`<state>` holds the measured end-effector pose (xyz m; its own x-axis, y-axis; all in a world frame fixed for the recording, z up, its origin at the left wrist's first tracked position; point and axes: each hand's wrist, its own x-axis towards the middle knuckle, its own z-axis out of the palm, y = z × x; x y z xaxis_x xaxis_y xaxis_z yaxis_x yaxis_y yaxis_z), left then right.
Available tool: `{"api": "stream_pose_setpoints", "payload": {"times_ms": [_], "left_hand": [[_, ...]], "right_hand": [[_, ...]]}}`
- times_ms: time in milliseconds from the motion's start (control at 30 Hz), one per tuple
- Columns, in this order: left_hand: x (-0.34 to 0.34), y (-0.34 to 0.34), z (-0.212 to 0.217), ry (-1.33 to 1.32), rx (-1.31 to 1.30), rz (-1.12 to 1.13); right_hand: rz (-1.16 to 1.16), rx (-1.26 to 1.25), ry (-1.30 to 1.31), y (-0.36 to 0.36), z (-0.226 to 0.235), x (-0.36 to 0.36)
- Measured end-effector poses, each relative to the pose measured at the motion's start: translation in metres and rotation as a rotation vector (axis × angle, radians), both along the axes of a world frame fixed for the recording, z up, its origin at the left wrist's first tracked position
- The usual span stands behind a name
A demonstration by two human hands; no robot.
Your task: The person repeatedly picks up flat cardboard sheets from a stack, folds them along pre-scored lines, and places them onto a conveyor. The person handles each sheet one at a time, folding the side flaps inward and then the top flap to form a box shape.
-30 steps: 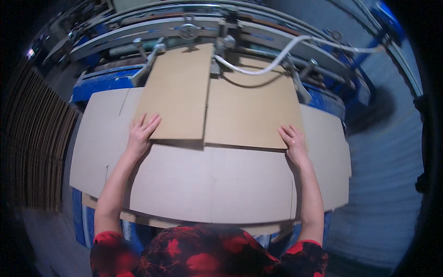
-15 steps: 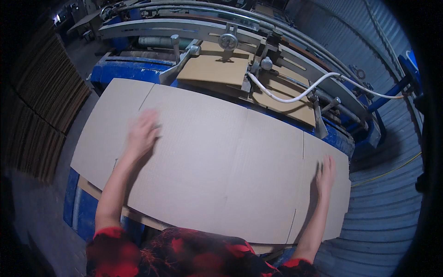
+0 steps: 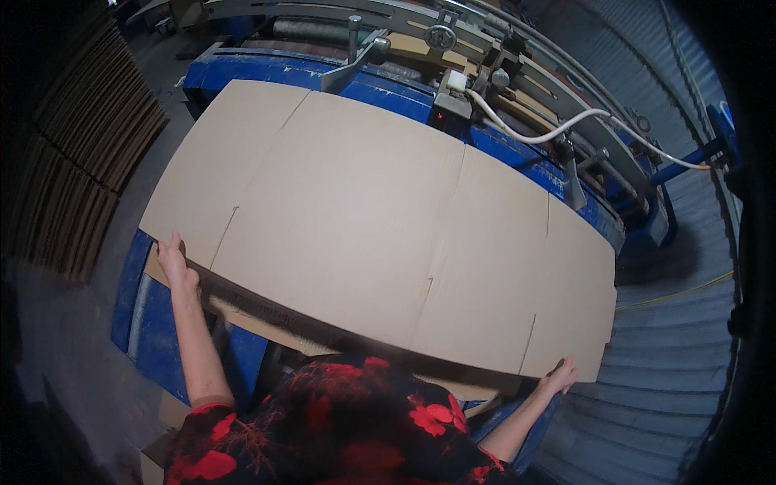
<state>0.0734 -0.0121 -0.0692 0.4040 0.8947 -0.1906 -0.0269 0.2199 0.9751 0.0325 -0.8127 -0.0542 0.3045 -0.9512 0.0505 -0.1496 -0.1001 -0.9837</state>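
A wide, flat sheet of creased and slotted cardboard (image 3: 347, 210) lies tilted across the bed in front of me, its far edge close to the blue machine (image 3: 242, 69). My left hand (image 3: 172, 260) is closed on the sheet's near edge at the left, fingers on top. Toward the right end of that same edge, my right hand (image 3: 559, 377) grips with part of its fingers hidden. Below the raised near edge, a dark gap shows, and under it the edge of more cardboard (image 3: 246, 321).
Tall stacks of cardboard (image 3: 73, 162) stand on the left. Across the machine run a metal guide (image 3: 356, 65), a handwheel (image 3: 440, 37) and a white cable (image 3: 558, 136). A corrugated metal wall (image 3: 671, 388) bounds the right side.
Both hands have gone from the sheet's top face to its near edge. The sheet now sits farther forward, toward the machine. Brown board inside the machine has moved deeper in.
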Motion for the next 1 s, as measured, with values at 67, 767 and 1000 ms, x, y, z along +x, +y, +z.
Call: {"api": "stream_pose_setpoints", "payload": {"times_ms": [67,767,1000], "left_hand": [[-0.001,0.004,0.011,-0.094,-0.026,-0.005],[-0.030,-0.002,0.059,-0.151,-0.147,-0.598],[-0.042,-0.090,0.036,0.039,0.547,-0.701]], "right_hand": [[0.055,0.066,-0.123,0.001,0.005,0.003],[0.516,0.294,-0.329,0.043,0.035,-0.057],[0.872,-0.947,0.409,0.095,0.061,-0.061]]}}
